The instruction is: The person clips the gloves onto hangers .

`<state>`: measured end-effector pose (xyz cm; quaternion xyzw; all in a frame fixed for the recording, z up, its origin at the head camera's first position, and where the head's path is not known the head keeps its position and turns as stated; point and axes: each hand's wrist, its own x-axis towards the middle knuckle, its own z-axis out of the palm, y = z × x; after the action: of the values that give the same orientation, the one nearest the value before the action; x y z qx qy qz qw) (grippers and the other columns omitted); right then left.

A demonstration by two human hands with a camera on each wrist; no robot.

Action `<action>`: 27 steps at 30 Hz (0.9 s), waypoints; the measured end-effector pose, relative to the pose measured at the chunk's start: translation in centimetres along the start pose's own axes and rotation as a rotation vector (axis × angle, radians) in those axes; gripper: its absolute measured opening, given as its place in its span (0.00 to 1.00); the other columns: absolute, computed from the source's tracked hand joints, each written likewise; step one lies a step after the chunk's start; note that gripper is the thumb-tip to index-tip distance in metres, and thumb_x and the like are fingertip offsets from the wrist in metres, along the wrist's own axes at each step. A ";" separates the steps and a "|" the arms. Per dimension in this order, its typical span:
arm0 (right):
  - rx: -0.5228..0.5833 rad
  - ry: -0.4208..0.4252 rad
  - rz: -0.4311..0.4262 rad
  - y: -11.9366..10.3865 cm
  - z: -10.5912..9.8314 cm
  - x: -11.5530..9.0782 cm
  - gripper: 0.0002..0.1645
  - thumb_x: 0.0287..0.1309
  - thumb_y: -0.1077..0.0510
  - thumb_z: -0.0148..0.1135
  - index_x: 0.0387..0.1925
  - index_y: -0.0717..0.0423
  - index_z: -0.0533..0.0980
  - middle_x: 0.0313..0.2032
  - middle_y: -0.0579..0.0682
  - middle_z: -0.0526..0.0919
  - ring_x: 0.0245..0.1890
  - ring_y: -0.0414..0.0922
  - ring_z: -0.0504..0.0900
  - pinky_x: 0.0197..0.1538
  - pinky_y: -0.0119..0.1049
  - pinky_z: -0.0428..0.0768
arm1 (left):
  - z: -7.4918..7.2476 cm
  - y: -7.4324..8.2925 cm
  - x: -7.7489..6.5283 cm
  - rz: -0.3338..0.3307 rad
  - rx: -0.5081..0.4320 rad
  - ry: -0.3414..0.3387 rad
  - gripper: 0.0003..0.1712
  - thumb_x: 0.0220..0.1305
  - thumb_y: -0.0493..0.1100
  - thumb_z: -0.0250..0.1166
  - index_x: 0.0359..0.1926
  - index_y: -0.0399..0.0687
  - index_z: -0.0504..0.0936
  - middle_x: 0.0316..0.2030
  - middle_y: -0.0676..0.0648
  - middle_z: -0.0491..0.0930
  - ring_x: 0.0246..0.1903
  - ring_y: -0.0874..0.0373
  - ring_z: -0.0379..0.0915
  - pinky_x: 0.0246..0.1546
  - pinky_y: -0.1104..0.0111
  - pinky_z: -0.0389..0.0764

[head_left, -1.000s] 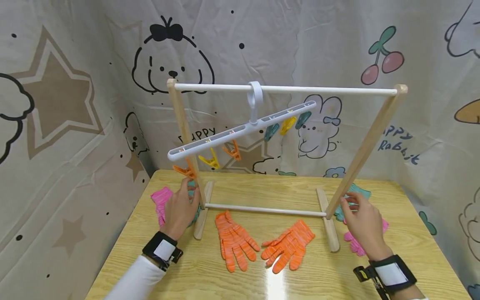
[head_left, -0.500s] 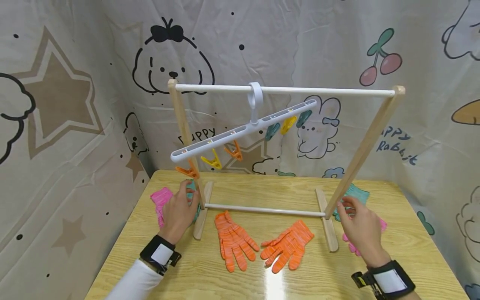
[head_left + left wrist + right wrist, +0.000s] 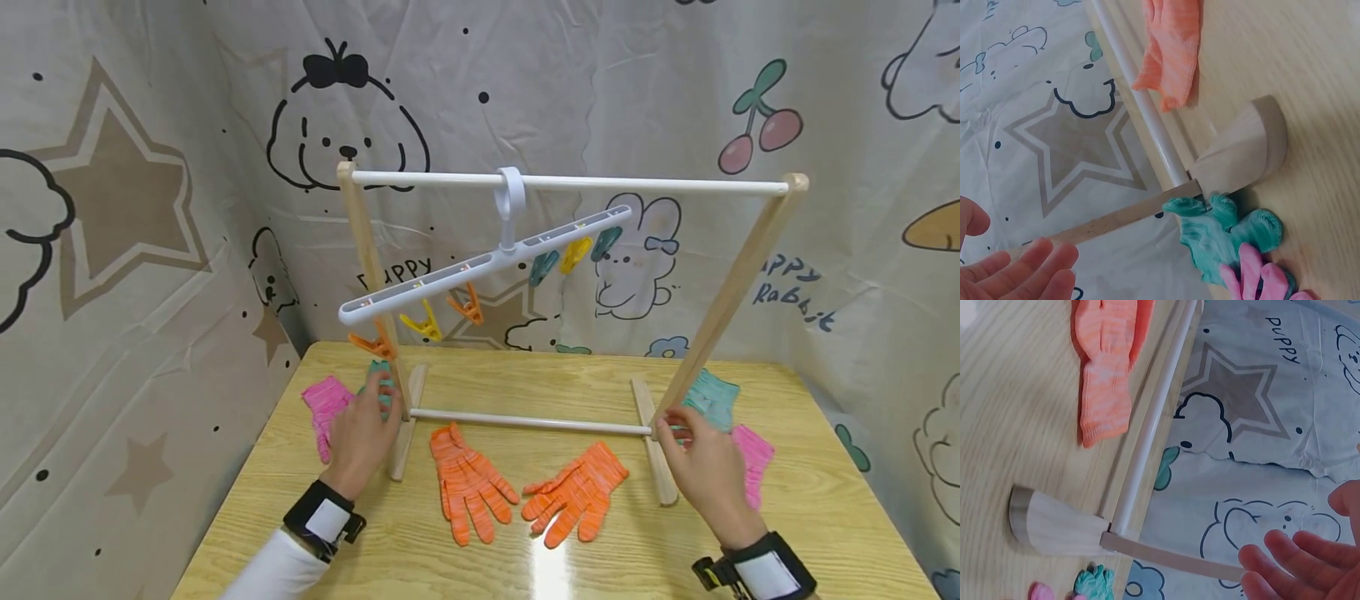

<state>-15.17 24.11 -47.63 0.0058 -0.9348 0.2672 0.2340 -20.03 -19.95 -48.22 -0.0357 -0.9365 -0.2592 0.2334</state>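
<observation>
My left hand [image 3: 363,437] hovers by the left wooden post [image 3: 362,229] of a drying rack, holding nothing, its fingers loosely bent. A teal glove [image 3: 1216,240] lies behind it, partly hidden in the head view, beside a pink glove [image 3: 325,410]. On the other side, my right hand [image 3: 708,467] is close to the foot of the right post [image 3: 738,287], fingers relaxed and bare. Another teal glove [image 3: 714,398] and pink glove [image 3: 753,457] lie beyond it, partly covered. Two orange gloves [image 3: 471,483] lie flat between the rack's feet.
A pale hanger [image 3: 450,278] hangs aslant from the rack's white top rod [image 3: 652,183], carrying orange, yellow and teal clothespins [image 3: 467,307]. A lower white rod [image 3: 525,421] joins the posts. Patterned cloth [image 3: 480,75] surrounds the wooden table [image 3: 255,525].
My right hand has moved left and slightly down toward the right post's base, uncovering more of the pink and teal gloves there. My left hand has barely shifted.
</observation>
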 end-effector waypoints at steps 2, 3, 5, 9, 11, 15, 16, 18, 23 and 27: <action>0.002 -0.006 0.004 -0.1 0.2 -0.2 0.17 0.66 0.54 0.64 0.49 0.62 0.81 0.36 0.62 0.90 0.33 0.56 0.89 0.26 0.44 0.81 | 0.2 0.0 -0.2 -0.003 0.007 0.002 0.16 0.71 0.45 0.60 0.56 0.49 0.75 0.38 0.47 0.89 0.30 0.55 0.86 0.15 0.69 0.70; 0.003 -0.009 0.004 -0.2 0.3 -0.2 0.17 0.66 0.54 0.64 0.49 0.62 0.81 0.36 0.62 0.90 0.33 0.56 0.89 0.26 0.43 0.81 | 0.2 0.1 -0.4 -0.006 0.007 0.002 0.16 0.71 0.45 0.60 0.56 0.49 0.75 0.37 0.47 0.89 0.29 0.55 0.86 0.15 0.69 0.70; 0.004 -0.012 -0.001 -0.3 0.5 -0.4 0.16 0.66 0.54 0.64 0.48 0.62 0.81 0.36 0.61 0.90 0.33 0.55 0.90 0.27 0.44 0.82 | 0.4 0.1 -0.7 -0.005 0.015 0.007 0.15 0.70 0.46 0.61 0.55 0.49 0.76 0.36 0.48 0.88 0.29 0.55 0.86 0.16 0.69 0.71; 0.007 -0.014 -0.027 -0.6 0.8 -0.7 0.14 0.64 0.55 0.65 0.45 0.62 0.82 0.35 0.60 0.90 0.32 0.53 0.90 0.30 0.44 0.83 | 0.6 0.2 -1.2 -0.009 0.013 0.003 0.16 0.70 0.46 0.61 0.55 0.48 0.77 0.35 0.47 0.88 0.28 0.54 0.85 0.16 0.67 0.72; 0.012 -0.015 -0.035 -0.7 1.0 -0.8 0.14 0.64 0.56 0.66 0.45 0.62 0.82 0.35 0.59 0.90 0.33 0.53 0.89 0.30 0.45 0.84 | 0.7 0.2 -1.4 -0.008 0.017 -0.004 0.17 0.69 0.46 0.62 0.56 0.48 0.77 0.35 0.47 0.88 0.28 0.54 0.85 0.16 0.67 0.72; 0.033 -0.018 -0.045 -1.0 1.4 -1.0 0.14 0.63 0.57 0.66 0.46 0.62 0.81 0.35 0.58 0.90 0.33 0.53 0.89 0.33 0.47 0.85 | 0.9 0.4 -1.6 0.002 0.029 -0.004 0.17 0.69 0.45 0.63 0.55 0.46 0.77 0.34 0.47 0.88 0.24 0.57 0.81 0.15 0.68 0.68; 0.037 -0.022 -0.046 -1.1 1.5 -1.0 0.14 0.63 0.57 0.66 0.46 0.62 0.81 0.35 0.58 0.90 0.33 0.53 0.89 0.33 0.48 0.85 | 1.0 0.4 -1.6 0.009 0.034 0.004 0.16 0.68 0.45 0.63 0.54 0.46 0.77 0.33 0.47 0.87 0.22 0.58 0.79 0.15 0.69 0.67; 0.041 -0.029 -0.056 -1.3 1.7 -1.1 0.14 0.63 0.58 0.66 0.46 0.63 0.81 0.36 0.58 0.90 0.33 0.53 0.89 0.33 0.47 0.86 | 1.1 0.5 -1.7 0.017 0.039 0.009 0.16 0.68 0.45 0.64 0.54 0.45 0.77 0.30 0.47 0.86 0.18 0.60 0.75 0.13 0.69 0.65; 0.035 -0.037 -0.077 -1.7 1.9 -1.2 0.15 0.62 0.57 0.67 0.46 0.63 0.81 0.35 0.58 0.90 0.33 0.53 0.89 0.32 0.46 0.85 | 1.2 0.8 -1.9 0.007 0.035 -0.041 0.18 0.70 0.46 0.62 0.56 0.45 0.76 0.34 0.48 0.87 0.14 0.65 0.62 0.12 0.71 0.61; 0.028 -0.039 -0.095 -2.0 2.1 -1.1 0.15 0.63 0.56 0.67 0.47 0.62 0.82 0.36 0.57 0.90 0.34 0.52 0.89 0.33 0.46 0.85 | 1.4 1.0 -2.0 -0.001 0.019 -0.082 0.19 0.70 0.47 0.62 0.58 0.45 0.76 0.40 0.47 0.87 0.18 0.63 0.70 0.14 0.70 0.65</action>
<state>-14.81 21.21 -48.75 0.0585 -0.9341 0.2686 0.2278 -18.61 -18.26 -49.69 -0.0436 -0.9477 -0.2489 0.1948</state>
